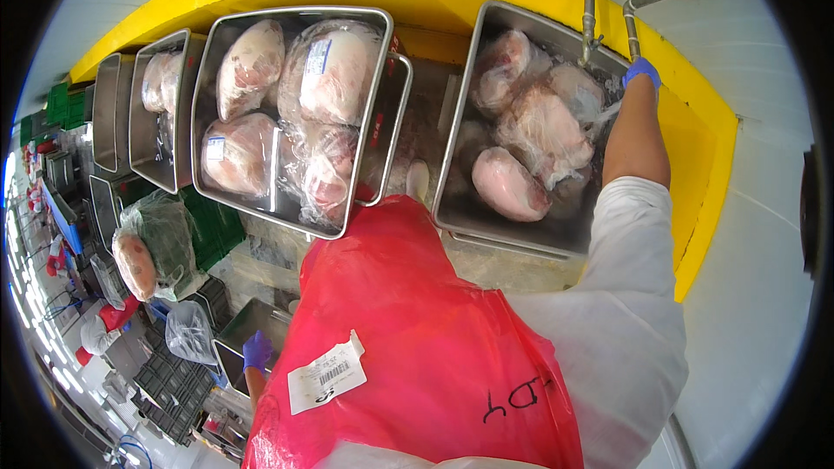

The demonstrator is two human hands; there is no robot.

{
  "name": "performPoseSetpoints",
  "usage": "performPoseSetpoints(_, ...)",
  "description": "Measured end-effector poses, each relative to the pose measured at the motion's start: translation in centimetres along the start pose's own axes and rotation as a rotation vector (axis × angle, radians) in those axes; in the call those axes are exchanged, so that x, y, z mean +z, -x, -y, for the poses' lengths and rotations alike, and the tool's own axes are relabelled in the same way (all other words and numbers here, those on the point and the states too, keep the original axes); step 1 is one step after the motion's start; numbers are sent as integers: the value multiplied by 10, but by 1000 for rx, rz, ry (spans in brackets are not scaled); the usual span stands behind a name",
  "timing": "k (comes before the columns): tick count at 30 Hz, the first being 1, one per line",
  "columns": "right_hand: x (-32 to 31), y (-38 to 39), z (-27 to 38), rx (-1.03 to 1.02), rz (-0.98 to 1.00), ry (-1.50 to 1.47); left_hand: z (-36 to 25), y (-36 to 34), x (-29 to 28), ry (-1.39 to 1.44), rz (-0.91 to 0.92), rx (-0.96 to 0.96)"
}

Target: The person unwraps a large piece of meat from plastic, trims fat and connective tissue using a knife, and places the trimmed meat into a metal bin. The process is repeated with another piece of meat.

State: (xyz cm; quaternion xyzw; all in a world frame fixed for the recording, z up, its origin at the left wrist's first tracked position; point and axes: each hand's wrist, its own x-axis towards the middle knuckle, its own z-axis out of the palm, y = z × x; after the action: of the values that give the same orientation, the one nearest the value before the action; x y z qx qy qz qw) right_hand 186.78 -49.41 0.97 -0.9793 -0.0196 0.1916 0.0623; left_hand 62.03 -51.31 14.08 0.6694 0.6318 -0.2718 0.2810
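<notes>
My right hand (641, 72), in a blue glove, reaches to the far right corner of a steel tub (460, 208), just below two tap pipes (591, 26). The tub holds several pale pieces of meat in clear plastic (508, 182) and some water. Whether the fingers grip anything is hidden. My left hand (257, 352), also gloved in blue, hangs low at my left side next to a small steel tray (248, 321); its fingers are too small to read. A red plastic apron (417, 347) with a white label covers my front.
A second steel tub (208, 182) with wrapped meat pieces sits to the left, with more tubs (139, 130) beyond it. A yellow kerb (704, 200) borders the tubs. Green crates (213, 230), a bagged meat piece (135, 265) and another person in red (100, 330) are at lower left.
</notes>
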Motion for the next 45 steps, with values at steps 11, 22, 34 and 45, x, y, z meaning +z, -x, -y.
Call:
performPoseSetpoints(11,129,30,-163,-331,-60,882,-2,-34,-27,239,197,-148)
performPoseSetpoints(22,170,130,-55,-1028,-16,1559,30,12,26,730,-208,-425)
performPoseSetpoints(34,322,428,-67,-577,-160,-193,77,-2,140,1013,-1,-569)
performPoseSetpoints(45,349,610,-54,-650,18,33,209,-54,237,1519,-210,-493)
